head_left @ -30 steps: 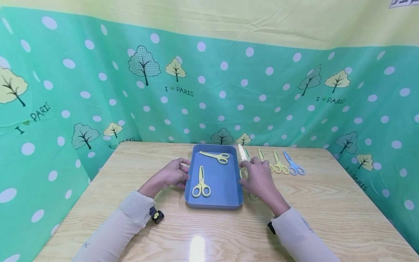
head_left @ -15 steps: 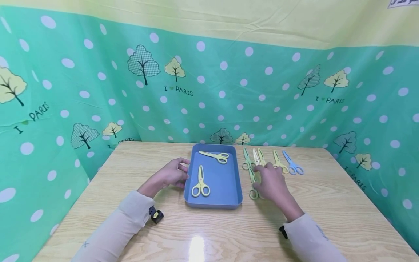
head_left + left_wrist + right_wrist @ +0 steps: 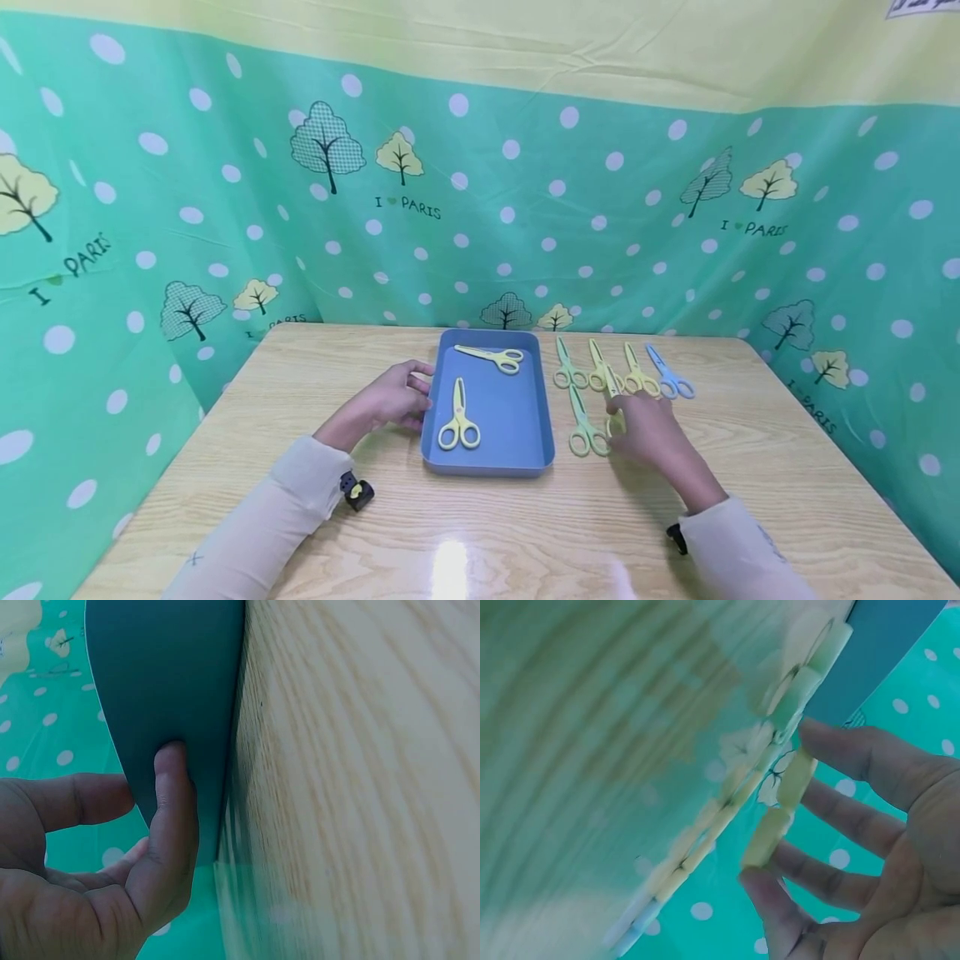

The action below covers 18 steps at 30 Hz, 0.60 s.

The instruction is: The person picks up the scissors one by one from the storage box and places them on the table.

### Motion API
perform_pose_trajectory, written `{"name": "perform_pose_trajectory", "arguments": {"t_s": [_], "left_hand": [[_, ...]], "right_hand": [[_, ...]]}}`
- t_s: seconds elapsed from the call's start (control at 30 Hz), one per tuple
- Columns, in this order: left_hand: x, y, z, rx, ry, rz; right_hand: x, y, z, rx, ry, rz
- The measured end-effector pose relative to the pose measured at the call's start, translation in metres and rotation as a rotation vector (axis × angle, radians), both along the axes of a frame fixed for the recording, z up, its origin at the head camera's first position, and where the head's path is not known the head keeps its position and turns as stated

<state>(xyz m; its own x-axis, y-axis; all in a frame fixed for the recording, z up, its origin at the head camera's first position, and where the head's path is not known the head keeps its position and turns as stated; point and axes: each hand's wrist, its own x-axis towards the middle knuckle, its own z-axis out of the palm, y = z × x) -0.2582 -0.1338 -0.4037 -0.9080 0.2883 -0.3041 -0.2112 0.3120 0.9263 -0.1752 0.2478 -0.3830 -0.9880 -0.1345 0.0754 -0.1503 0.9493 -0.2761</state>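
Note:
My left hand (image 3: 393, 398) is at the left side of a blue tray (image 3: 543, 400), with curved, relaxed fingers touching its outer wall (image 3: 169, 667). Inside the tray lie two pairs of yellow scissors, one crosswise (image 3: 491, 358) at the back and one (image 3: 460, 417) pointing away at the front. To the right of the tray, my right hand (image 3: 648, 429) pinches another pair of yellow scissors (image 3: 612, 382) by the handles, blades pointing away. The right wrist view shows their handle loops (image 3: 766, 836) between thumb and fingers, raised off the table. Green scissors (image 3: 583, 425) lie just left of this hand.
A back row on the wooden table (image 3: 360, 542) holds green scissors (image 3: 567, 367), two yellow pairs (image 3: 596, 354) and blue scissors (image 3: 670, 375). A dotted green curtain (image 3: 420, 267) hangs behind and along both sides.
My right hand has moved right, away from the tray's right edge, carrying the yellow scissors past the green ones. My left hand stays at the tray's side.

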Motion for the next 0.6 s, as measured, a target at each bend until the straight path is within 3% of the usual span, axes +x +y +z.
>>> {"name": "perform_pose_trajectory", "arguments": {"t_s": [0.27, 0.6], "left_hand": [[-0.0003, -0.0007, -0.0001, 0.001, -0.003, 0.001], [-0.0003, 0.0005, 0.0005, 0.011, 0.002, -0.003]], "right_hand": [[0.0047, 0.0087, -0.0011, 0.050, -0.088, 0.026], [0.0041, 0.0106, -0.0021, 0.035, -0.170, 0.041]]}}
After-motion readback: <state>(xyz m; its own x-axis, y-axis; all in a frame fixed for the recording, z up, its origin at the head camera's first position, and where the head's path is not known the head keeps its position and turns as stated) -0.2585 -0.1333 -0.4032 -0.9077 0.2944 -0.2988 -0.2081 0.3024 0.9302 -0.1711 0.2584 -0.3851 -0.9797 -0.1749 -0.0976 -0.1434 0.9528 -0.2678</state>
